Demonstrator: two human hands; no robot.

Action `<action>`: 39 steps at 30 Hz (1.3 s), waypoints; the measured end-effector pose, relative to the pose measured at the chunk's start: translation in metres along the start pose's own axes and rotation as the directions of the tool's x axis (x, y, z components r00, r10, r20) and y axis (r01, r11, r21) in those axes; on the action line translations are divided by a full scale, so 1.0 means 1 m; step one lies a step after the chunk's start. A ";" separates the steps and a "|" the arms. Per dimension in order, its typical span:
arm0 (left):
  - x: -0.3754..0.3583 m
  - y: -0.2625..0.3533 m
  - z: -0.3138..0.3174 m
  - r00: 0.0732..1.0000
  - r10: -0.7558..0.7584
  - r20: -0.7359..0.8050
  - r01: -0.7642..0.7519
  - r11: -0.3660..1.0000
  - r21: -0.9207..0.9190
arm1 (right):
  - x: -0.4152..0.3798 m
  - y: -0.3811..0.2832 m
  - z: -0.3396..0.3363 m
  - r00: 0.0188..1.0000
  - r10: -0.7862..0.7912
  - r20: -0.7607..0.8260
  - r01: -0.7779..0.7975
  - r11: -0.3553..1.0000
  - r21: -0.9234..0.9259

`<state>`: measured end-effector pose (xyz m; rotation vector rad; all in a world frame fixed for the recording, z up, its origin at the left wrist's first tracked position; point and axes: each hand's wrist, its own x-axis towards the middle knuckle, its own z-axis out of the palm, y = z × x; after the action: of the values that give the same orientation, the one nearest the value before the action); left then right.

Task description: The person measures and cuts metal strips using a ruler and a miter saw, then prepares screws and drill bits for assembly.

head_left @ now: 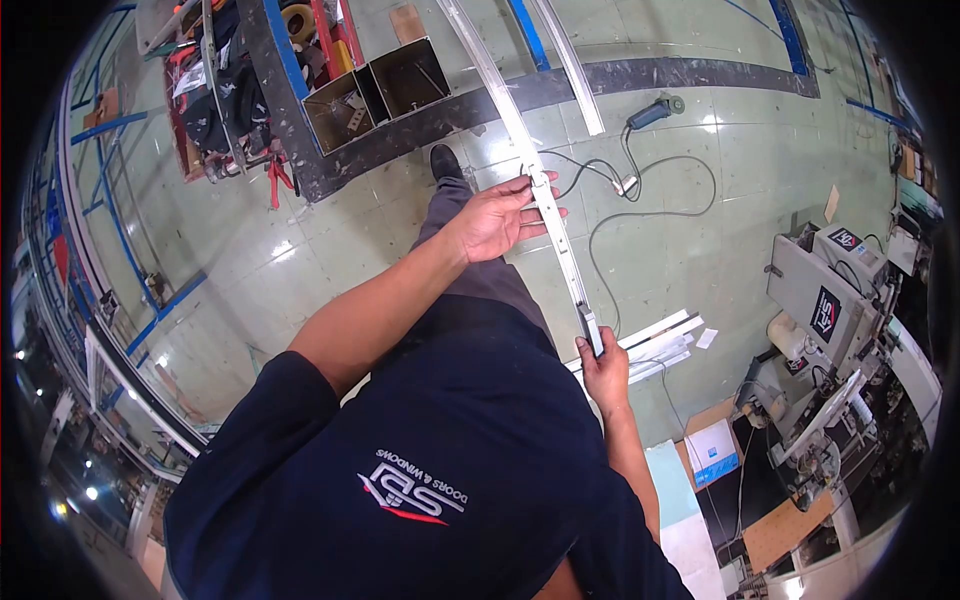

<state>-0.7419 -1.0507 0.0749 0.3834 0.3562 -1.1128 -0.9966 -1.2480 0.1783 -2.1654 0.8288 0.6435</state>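
Observation:
A long, slim, silvery-white metal bar [563, 245] with holes and small fittings along it runs away from me at a slant. My left hand [495, 218] is closed around it near its middle, palm up, thumb at its edge and fingers passing underneath. Nearer my body, my right hand [604, 372] grips the bar's end beside a grey block-like fitting [588, 322]. Beyond my left hand the bar lines up with a long white profile [490, 75], which crosses the dark bench edge.
A blue angle grinder [655, 113] lies on the dark frame rail [680, 74], its cable [715, 185] looping over the tiled floor. Open metal boxes [408, 78] stand ahead left. White profile offcuts [655, 345] lie by my right hand; grey machines [825, 290] stand right.

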 end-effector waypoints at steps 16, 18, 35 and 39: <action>0.003 0.011 -0.005 0.999 0.037 0.003 -0.037 0.992 0.123 | 0.003 0.006 -0.006 0.997 0.020 0.075 -0.026 0.996 0.081; 0.004 0.009 -0.007 0.999 0.048 0.019 -0.050 0.995 0.082 | 0.003 0.007 -0.005 0.997 0.025 0.072 -0.031 0.997 0.078; 0.004 0.008 -0.003 0.997 0.075 -0.011 -0.073 0.994 0.086 | 0.008 0.006 0.003 0.999 0.022 0.028 -0.022 1.000 -0.007; 0.003 0.023 0.008 0.979 0.161 -0.128 -0.131 0.968 0.213 | 0.011 0.007 0.001 1.000 0.008 0.014 -0.008 1.000 -0.022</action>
<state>-0.7189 -1.0478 0.0829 0.6648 0.3361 -0.9813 -0.9947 -1.2550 0.1676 -2.1758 0.8269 0.6746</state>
